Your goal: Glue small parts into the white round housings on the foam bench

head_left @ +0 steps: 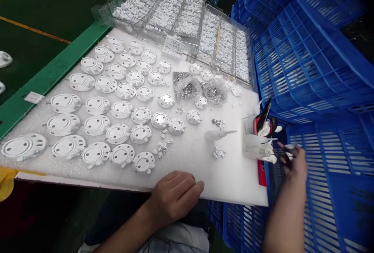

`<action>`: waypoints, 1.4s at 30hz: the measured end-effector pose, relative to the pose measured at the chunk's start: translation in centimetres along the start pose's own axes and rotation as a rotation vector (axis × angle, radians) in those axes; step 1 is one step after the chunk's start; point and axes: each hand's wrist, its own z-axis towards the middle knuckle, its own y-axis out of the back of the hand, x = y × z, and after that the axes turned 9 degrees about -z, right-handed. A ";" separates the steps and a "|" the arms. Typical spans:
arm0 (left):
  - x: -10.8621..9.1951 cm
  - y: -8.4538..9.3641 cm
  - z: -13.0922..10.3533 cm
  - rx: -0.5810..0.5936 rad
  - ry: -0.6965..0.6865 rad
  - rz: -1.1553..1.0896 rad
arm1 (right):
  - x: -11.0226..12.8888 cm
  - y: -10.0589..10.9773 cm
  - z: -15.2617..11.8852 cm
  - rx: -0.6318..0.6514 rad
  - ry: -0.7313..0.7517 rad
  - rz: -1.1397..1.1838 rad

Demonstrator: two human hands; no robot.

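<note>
My left hand (177, 195) rests closed on the near edge of the white foam-covered table (201, 167), with nothing visible in its curled fingers. At the right, beyond the table's edge, my right hand (293, 159) has its fingers bent round something dark and slender that is too blurred to name. Just left of it stands a clear container (248, 140) with black-and-red handled tools (264, 122) and white bottles in it. A white nozzle-like piece (217, 135) lies on the foam, between small piles of metal bits (217, 122) and white parts (219, 152).
Rows of white oval pieces (97, 125) cover the table's left half. Bags of metal bits (188, 88) lie mid-table. Clear trays of white parts (163, 7) line the far side. Blue crates (315, 58) stack up along the right.
</note>
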 end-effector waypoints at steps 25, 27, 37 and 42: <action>0.3 -0.1 -0.9 0.045 -0.016 0.005 | 16.2 -3.6 -3.4 0.318 0.264 -0.565; 0.3 -0.1 -0.9 0.044 -0.013 0.002 | 16.3 -3.8 -3.2 0.382 0.259 -0.599; 0.1 -0.4 -1.5 0.100 0.041 -0.007 | 17.8 -0.7 -7.2 0.044 0.055 0.239; -0.5 -0.8 -1.5 0.141 0.098 0.060 | 18.9 -3.7 -11.8 0.235 -0.151 0.518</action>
